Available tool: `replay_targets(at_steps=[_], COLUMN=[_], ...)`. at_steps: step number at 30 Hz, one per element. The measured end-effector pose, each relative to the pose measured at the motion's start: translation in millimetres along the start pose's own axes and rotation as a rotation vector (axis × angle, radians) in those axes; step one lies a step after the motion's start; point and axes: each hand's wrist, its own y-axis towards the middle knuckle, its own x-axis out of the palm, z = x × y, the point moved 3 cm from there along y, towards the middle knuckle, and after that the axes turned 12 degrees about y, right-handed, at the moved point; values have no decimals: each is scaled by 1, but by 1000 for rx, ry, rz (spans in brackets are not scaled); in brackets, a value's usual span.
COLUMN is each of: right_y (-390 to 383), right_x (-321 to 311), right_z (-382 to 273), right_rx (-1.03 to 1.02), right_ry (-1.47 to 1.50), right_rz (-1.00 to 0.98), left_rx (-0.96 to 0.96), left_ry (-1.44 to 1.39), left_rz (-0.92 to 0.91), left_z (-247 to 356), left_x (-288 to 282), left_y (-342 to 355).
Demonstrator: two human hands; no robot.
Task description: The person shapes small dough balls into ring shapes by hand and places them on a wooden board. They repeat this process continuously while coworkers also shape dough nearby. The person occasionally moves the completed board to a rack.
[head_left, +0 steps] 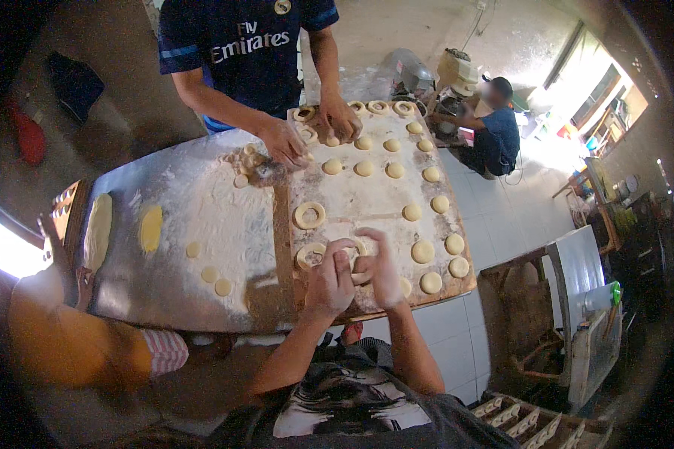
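My left hand (332,278) and my right hand (380,275) meet over the front part of the floured wooden board (337,221), fingers curled round a pale dough ring (355,250) that they partly hide; my right hand is slightly blurred. Just left of them lies another ring (310,257), with a third (309,215) farther back. Round dough pieces (423,251) lie in loose rows to the right and beyond, and several more rings (377,108) line the far edge.
A co-worker (243,41) handles dough at the far side. An orange-clad person (75,333) stands left by the steel tabletop (127,292), which holds flattened dough (151,228). Another person (494,138) crouches by machinery (453,71). A worn cabinet (577,262) and slatted rack (524,426) stand right.
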Motion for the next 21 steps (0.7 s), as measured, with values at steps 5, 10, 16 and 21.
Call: replay_targets(at_steps=[5,10,16,21], right_y=[-13,-7,-2,-18], right_x=[-4,-6,-14,-51], right_z=[-26,-27,-42,-18], right_rx=[79,138,385,310], right_ry=[-1,-395,-947,-1290], right_rz=[135,76,342,115], left_rx=[-41,-146,-248,-238], left_ry=[-179,-176,515,683], left_rz=[-44,-192,-210,-493], left_z=[1,22,-31,-34], left_x=[17,12,37,20], left_y=[-5,-3,-5,-15])
